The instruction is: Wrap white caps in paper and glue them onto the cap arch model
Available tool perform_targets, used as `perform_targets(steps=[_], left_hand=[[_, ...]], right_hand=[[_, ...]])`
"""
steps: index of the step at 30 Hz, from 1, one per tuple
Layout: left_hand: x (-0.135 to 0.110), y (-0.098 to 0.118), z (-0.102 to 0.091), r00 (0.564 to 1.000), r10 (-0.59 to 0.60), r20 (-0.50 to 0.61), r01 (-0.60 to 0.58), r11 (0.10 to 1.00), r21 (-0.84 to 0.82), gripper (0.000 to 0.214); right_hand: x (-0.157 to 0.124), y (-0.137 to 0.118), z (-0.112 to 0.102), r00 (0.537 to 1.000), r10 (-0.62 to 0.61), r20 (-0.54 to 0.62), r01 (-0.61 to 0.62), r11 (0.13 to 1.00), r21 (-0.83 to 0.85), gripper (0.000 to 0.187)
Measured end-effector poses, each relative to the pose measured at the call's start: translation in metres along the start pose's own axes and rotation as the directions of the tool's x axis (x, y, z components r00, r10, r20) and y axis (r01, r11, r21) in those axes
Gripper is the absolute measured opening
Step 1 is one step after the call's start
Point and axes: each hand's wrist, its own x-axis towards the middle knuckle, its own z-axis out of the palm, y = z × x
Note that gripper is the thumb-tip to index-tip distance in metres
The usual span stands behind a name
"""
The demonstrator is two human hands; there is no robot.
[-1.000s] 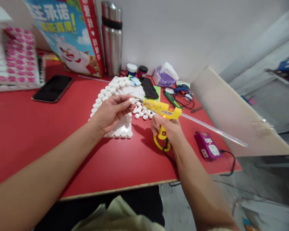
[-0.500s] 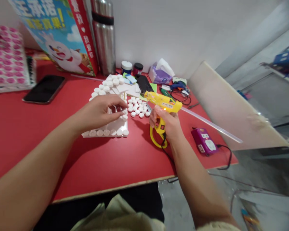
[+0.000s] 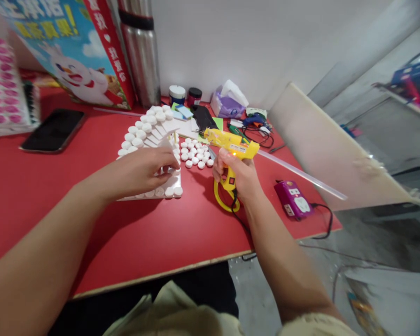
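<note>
My right hand [image 3: 236, 170] is wrapped round the handle of a yellow hot glue gun [image 3: 227, 140], its orange light lit. A clear glue stick [image 3: 304, 176] sticks out of its back, and the nozzle points left. My left hand [image 3: 157, 169] is closed, its fingertips pinching a white round piece at the right edge of a white model [image 3: 154, 135]. Rows of white discs cover the model's curved top and line its base; narrow white steps show between. The hand hides part of the model. Loose white round pieces [image 3: 196, 154] lie between my two hands.
On the red table [image 3: 143, 242] are a phone [image 3: 52, 130], a steel flask [image 3: 140, 60], a printed box [image 3: 73, 60], two jars [image 3: 177, 94], a tissue pack [image 3: 229, 100] and a purple power socket [image 3: 294, 199] with its cord. A pale panel [image 3: 322, 154] stands at the right edge.
My left hand has moved down onto the model's right edge, and its fingers are closer together. The glue gun stays in my right hand. The view has shifted slightly.
</note>
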Motion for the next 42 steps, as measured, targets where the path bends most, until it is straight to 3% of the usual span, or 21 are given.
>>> perform_targets(steps=[24,42], left_hand=[[0.0008,0.0033,0.0076,0.999,0.035,0.011,-0.034,0.997,-0.07,0.017],[0.0078,0.0056,0.011,0.984,0.139,0.112,-0.145,0.989,0.042,0.026]], right_hand=[[-0.0002,-0.0012,0.0003,1.0,-0.01,-0.006,0.009,0.999,-0.036,0.045],[0.0003,-0.0008,0.0011,1.0,-0.017,0.006,0.017,1.0,0.009,0.045]])
